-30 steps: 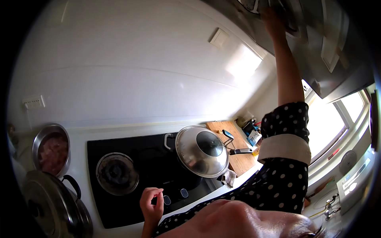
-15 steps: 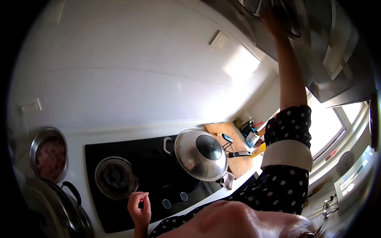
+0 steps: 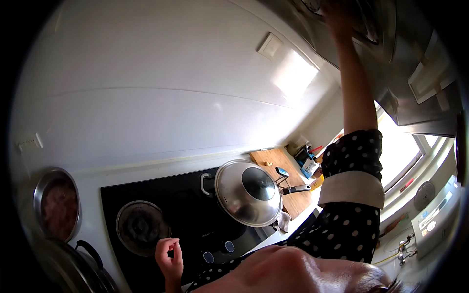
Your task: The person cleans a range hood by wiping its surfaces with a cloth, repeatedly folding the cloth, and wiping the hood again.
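My left hand is held low beside the left burner of the black cooktop. Its fingers are curled in towards the thumb, and nothing shows in them. My right arm stretches up in a dotted sleeve, and my right hand is at the underside of the metal range hood. Shadow and blur hide its fingers there, so what it touches or holds is unclear. Between the two hands, a wok with a domed steel lid sits on the right side of the cooktop.
A metal bowl of raw meat and a large dark-handled pot stand at left. Beyond the wok are a wooden cutting board, a cloth and packets. A window is at right.
The view has shifted slightly, so the hood reaches lower and the bowl and pot sit lower in the picture. Both hands keep nearly the same places and poses.
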